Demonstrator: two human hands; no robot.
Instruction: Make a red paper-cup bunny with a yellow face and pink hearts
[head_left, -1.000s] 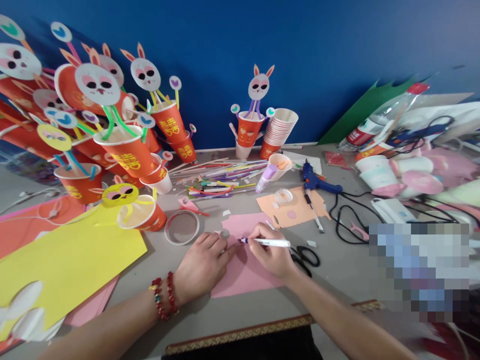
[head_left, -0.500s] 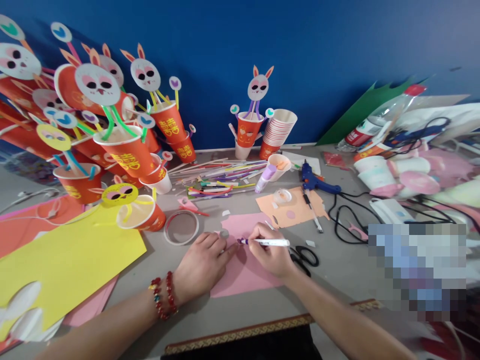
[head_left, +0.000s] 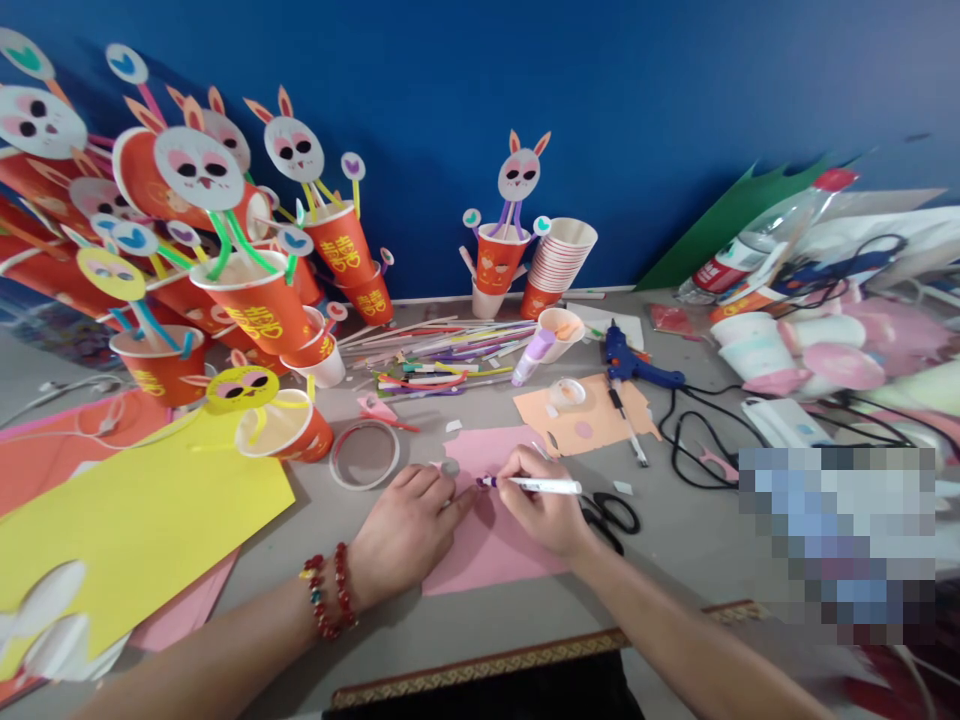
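Observation:
My right hand (head_left: 538, 497) grips a white marker (head_left: 551, 486) with a purple tip. The tip touches down by a small purple patch on the pink paper (head_left: 491, 555), close to my left fingertips. Lying palm down across the paper's left edge, my left hand (head_left: 411, 522) has its fingers resting flat and a finger stretched toward the marker tip. Whether a small piece lies under that fingertip is hard to tell. Black scissors (head_left: 616, 514) lie just right of my right hand, partly hidden. A roll of tape (head_left: 365, 455) is to the left of my left hand.
Red paper cups with rabbit faces (head_left: 199, 170) crowd the left. Pipe cleaners (head_left: 442, 370), a glue stick (head_left: 534, 358), a blue glue gun (head_left: 637, 358), orange paper (head_left: 592, 415) and a pen (head_left: 628, 425) lie beyond my hands. Yellow paper (head_left: 172, 510) covers the near left.
The whole view has shifted very slightly. My hands and the marker stay in nearly the same place on the pink paper.

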